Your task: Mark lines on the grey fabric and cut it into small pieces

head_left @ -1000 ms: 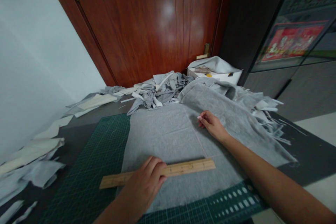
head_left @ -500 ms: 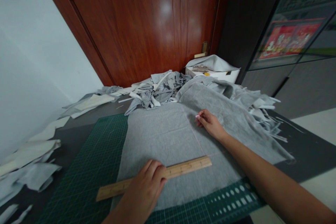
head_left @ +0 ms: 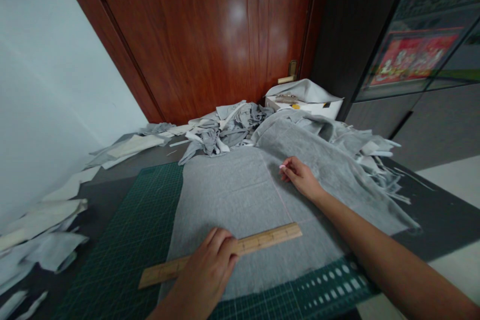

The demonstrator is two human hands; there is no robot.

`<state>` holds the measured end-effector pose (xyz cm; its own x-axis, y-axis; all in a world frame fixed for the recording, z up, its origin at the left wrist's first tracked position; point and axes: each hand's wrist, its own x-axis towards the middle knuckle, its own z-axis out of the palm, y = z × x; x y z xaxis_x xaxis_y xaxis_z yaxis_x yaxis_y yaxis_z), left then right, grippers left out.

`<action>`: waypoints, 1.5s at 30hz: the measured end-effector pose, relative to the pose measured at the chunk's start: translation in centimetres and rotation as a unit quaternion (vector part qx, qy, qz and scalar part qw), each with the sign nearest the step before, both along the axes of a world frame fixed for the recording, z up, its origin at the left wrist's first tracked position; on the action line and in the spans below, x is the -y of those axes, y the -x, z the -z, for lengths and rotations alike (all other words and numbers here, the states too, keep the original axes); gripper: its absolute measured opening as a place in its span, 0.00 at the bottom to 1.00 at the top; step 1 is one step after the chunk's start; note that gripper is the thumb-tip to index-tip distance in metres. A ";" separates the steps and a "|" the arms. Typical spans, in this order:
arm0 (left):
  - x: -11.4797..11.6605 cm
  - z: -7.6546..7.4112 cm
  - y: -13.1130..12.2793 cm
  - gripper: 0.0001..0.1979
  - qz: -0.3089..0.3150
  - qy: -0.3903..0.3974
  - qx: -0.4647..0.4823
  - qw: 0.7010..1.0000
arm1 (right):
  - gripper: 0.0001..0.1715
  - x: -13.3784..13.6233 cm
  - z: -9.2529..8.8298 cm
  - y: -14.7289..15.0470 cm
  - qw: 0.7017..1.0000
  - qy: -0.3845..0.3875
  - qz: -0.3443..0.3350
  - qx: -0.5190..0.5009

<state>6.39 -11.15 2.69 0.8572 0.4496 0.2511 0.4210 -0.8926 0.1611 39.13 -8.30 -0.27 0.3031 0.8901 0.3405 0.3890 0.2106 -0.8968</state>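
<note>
My left hand grips a wooden ruler, its fingers wrapped over the middle. The ruler lies slantwise across a grey piece of cloth, its left end reaching past the cloth's edge over the green mat. Pinched between the fingertips of my right hand is a small pale pink piece of chalk. This hand hovers at or just above the cloth; I cannot tell whether it touches. Faint pink lines run down the cloth to the left of my right hand and past the ruler's right end.
A green cutting mat lies under the cloth on a dark table. Grey and white fabric scraps are heaped at the back, with more scraps along the left wall. A white box stands behind, near a wooden door.
</note>
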 end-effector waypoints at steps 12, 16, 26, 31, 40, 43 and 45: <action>-0.1 0.1 0.2 0.09 -0.009 0.031 0.011 0.999 | 0.13 0.1 -0.1 0.1 1.000 0.003 0.001 0.004; 0.1 -0.2 0.1 0.09 -0.012 0.034 0.008 0.999 | 0.14 0.1 -0.1 0.1 1.000 0.006 0.002 0.006; -0.1 0.0 0.1 0.09 -0.009 0.032 0.003 0.999 | 0.13 -0.1 0.2 -0.1 1.000 0.001 0.005 0.011; -0.1 -0.2 0.1 0.09 -0.005 0.035 0.006 0.999 | 0.14 0.0 0.2 0.0 1.000 0.002 0.004 0.013; -0.2 0.0 0.2 0.10 -0.007 0.041 0.006 0.999 | 0.13 0.0 0.2 0.0 1.000 0.003 0.001 0.006; -0.3 0.0 0.2 0.10 -0.003 0.039 0.002 0.999 | 0.12 0.0 0.2 0.0 1.000 0.005 -0.002 0.005; -0.3 -0.1 0.2 0.09 -0.005 0.042 -0.001 0.999 | 0.12 0.0 0.2 0.0 1.000 0.005 -0.001 0.007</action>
<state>6.21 -10.82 2.77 0.8533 0.4770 0.2108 0.4294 -0.8720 0.2350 39.16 -8.26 -0.47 0.2960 0.8940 0.3364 0.4010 0.2034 -0.8932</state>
